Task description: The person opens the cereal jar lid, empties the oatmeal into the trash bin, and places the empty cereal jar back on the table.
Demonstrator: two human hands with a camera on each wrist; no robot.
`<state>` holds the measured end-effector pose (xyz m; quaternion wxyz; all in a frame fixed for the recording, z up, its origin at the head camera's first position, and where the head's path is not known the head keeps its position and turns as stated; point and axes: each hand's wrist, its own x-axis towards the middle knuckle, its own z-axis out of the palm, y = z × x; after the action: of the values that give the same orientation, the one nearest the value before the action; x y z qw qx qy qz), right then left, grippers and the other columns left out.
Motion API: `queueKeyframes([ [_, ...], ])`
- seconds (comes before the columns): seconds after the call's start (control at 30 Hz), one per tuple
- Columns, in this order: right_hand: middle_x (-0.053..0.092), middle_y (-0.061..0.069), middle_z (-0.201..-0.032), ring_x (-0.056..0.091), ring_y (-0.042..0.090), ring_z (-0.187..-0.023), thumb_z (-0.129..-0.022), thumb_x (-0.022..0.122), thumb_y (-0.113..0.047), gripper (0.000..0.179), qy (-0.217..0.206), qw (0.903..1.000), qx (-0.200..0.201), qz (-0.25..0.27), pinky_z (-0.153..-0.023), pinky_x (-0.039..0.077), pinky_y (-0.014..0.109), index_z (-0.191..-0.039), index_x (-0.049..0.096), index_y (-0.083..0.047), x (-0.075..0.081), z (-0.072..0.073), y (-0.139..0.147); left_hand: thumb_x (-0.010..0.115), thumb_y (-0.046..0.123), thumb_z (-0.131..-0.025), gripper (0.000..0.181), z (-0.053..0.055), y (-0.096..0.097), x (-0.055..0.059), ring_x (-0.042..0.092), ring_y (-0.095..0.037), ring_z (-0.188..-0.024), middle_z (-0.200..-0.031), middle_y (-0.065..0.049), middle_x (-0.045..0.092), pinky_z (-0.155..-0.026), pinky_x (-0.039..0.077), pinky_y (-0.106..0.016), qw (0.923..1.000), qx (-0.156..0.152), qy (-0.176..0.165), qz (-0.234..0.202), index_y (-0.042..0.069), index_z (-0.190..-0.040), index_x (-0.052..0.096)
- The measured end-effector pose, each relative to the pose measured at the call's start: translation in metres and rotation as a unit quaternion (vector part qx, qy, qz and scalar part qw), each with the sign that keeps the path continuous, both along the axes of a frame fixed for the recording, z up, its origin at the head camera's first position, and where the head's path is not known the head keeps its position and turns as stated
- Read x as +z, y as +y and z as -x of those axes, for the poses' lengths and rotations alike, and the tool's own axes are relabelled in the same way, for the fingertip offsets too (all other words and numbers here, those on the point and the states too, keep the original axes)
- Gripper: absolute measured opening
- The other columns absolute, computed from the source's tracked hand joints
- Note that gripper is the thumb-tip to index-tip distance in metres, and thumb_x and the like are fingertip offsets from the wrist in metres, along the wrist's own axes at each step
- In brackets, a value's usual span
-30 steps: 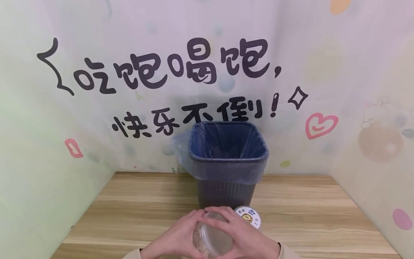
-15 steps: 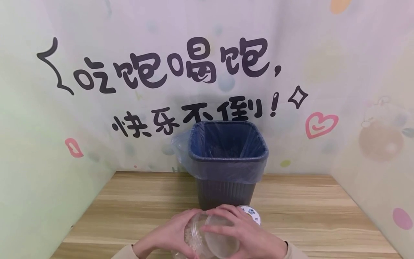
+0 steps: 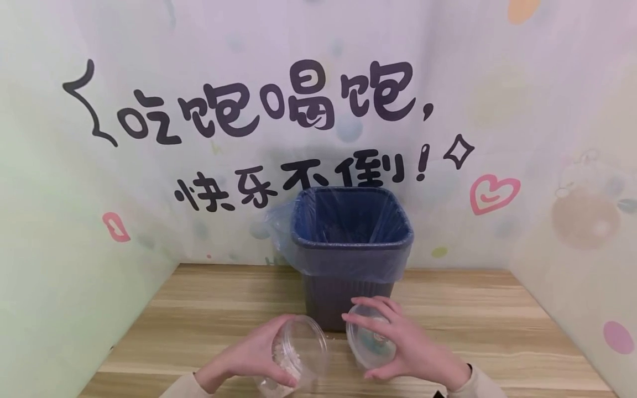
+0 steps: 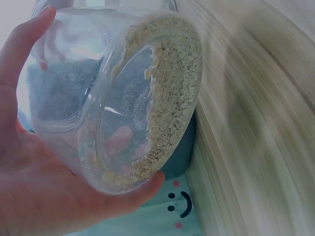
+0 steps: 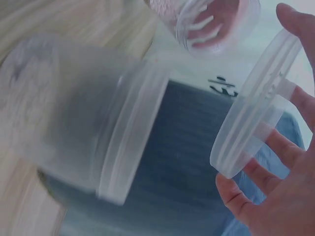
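My left hand (image 3: 256, 351) grips a clear plastic jar (image 3: 309, 354), tilted with its uncovered mouth toward the right. Pale flakes, like oats, lie banked across the jar's bottom (image 4: 177, 83) in the left wrist view. My right hand (image 3: 410, 345) holds a round translucent screw lid (image 5: 251, 110) by its rim between thumb and fingertips, apart from the jar. Behind the lid in the head view, and large in the right wrist view, stands a second jar (image 5: 81, 115), lidded and with pale contents. The lid partly hides it in the head view.
A dark blue bin (image 3: 348, 309) with a translucent liner bag (image 3: 355, 265) over its rim stands just beyond both hands. Wood-grain tabletop (image 3: 214, 309) spreads to either side. A printed backdrop (image 3: 249, 33) closes off the back, with panels at both sides.
The hands have drawn apart: the right has lifted the lid off the jar and moved right, over the second jar. The left has moved slightly left with the jar, whose mouth now shows.
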<state>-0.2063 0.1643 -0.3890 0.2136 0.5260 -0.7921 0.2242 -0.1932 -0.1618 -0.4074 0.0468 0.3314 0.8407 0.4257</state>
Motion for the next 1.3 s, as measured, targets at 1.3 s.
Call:
queueKeyframes([
  [1.3,0.056,0.017,-0.128,0.052,0.041,-0.105,-0.067,0.083,-0.047,0.076,-0.085,0.9720,-0.209,-0.064,-0.076,0.044,0.061,-0.135,0.058,-0.022,-0.078,0.068,0.115,0.090,0.028,-0.062,0.092,0.005,-0.036,0.002,0.053,-0.031,-0.109,-0.120,-0.014,0.055,-0.087,0.047,-0.039,0.9977,0.061,0.023,-0.017,-0.003,-0.135,0.044],
])
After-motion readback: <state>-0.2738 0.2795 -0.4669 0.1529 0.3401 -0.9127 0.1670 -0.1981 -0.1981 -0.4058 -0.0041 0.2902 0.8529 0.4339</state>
